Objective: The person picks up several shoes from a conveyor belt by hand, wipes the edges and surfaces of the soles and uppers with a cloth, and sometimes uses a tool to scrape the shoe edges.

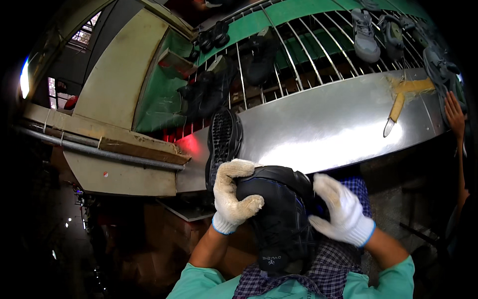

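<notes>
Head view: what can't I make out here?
In the head view:
Black shoe: underside hidden by the shoe itself.
Left hand: covers part of that shoe.
Right hand: dark shadow hides whether it touches the shoe.
Co-worker's hand: the dark right rim cuts off most of that person.

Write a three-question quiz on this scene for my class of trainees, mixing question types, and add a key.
1. Multiple choice: what colour are the gloves on the left hand and right hand? A) black B) white C) green
2. True or false: up and to the left of the black shoe between the hands, another shoe shows its treaded sole to the camera.
3. Fill the gap: the tan-handled tool lies toward the ____ end of the metal tabletop, as seen in the picture.

Key: 1. B; 2. True; 3. right
</notes>
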Tool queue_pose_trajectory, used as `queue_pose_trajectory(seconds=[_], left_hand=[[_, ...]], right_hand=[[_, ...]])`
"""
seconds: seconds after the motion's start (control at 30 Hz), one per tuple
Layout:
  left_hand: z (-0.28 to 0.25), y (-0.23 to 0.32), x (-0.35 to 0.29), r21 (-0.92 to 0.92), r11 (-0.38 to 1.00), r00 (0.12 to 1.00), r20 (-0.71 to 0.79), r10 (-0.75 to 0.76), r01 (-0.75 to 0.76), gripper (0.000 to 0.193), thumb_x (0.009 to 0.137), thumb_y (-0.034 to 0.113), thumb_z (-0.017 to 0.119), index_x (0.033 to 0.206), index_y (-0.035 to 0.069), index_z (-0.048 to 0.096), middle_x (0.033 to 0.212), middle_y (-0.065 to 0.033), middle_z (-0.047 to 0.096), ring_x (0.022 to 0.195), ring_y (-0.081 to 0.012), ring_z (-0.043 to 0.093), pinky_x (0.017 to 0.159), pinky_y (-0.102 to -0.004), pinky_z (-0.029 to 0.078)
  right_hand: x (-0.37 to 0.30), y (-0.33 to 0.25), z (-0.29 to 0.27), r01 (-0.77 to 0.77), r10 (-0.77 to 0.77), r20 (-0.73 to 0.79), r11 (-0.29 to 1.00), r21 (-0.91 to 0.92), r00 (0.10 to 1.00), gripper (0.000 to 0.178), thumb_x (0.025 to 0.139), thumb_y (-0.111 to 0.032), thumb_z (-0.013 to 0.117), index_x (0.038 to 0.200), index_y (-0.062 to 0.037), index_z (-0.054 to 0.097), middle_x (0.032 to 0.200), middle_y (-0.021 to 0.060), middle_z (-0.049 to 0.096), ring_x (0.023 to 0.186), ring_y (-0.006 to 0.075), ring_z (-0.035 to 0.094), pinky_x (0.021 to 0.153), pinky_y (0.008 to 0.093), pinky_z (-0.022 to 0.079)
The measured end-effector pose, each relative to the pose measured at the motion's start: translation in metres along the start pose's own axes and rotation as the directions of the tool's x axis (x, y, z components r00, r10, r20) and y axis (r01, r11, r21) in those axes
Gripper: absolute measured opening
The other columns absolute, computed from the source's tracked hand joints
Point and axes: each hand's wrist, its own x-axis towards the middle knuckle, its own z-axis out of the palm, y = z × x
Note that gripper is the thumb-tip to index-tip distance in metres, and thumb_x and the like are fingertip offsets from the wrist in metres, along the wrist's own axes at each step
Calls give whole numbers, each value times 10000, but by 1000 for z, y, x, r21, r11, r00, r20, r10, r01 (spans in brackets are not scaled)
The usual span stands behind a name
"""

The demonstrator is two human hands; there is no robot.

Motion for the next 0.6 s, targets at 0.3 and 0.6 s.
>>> queue_pose_trajectory(seconds=[0.3,0.6], left_hand=[[4,21,3,60,998,1000,29,-2,0,869,659,329,1023,1291,-44,558,1238,-161,659,1159,-241,649,1055,-386,514],[-17,24,25,200,939,933,173,-314,279,928,644,471,1014,1295,-49,606,1234,-150,686,1163,-232,664,1057,-390,520]], right_hand=[[109,20,26,398,-358,-173,829,393,917,330,972,-176,729,1277,-54,698,1029,148,767,893,326,771,758,404,632],[63,14,-18,173,-213,131,949,263,968,699,825,-119,805,1455,27,538,1252,263,686,998,371,760,836,399,648]])
